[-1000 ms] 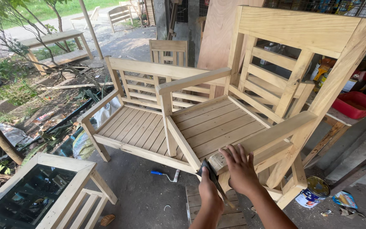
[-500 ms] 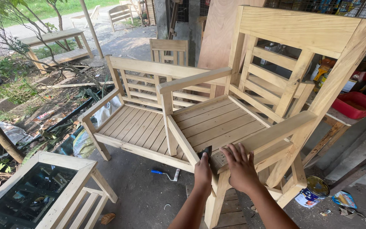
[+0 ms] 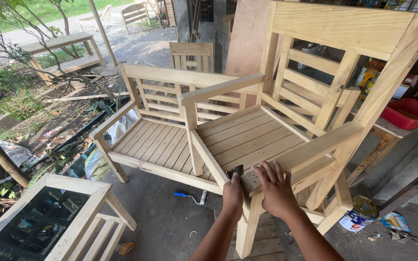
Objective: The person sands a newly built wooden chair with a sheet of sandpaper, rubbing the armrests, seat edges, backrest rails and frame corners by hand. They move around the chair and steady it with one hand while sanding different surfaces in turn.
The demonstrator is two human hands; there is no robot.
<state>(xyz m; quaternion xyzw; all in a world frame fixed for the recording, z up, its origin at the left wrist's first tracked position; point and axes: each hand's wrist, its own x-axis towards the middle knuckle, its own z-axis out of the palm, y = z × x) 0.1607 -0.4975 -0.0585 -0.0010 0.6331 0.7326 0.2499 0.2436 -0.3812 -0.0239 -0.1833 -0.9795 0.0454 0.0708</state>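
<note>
Both hands meet at the front corner of a bare wooden armchair (image 3: 286,130). Left hand (image 3: 232,193) curls its fingers shut around a small dark pad, likely a sanding block or folded sandpaper (image 3: 235,172), and presses it onto the near edge of the slatted seat, right where the seat rail joins the front leg. Right hand (image 3: 276,189) lies spread flat and holds nothing, its fingers fanned over the same corner beneath the near armrest (image 3: 315,147), as if steadying the chair or feeling the grain. Judging from that pairing, the step in hand looks like smoothing the front corner of the seat, with most of the raw wood not yet treated. Carrying on would call for firm, even strokes along the grain and a flat palm to check the surface, keeping the pad off the sharp edges of the slats so they are not rounded. Just left of the chair, touching or nearly so, stands a matching wooden bench (image 3: 156,130). On the concrete below lie a small paint roller with a blue handle (image 3: 189,195) and, to the right, an opened tin can (image 3: 359,213). A glass-topped wooden table (image 3: 49,217) fills the lower left corner.
</note>
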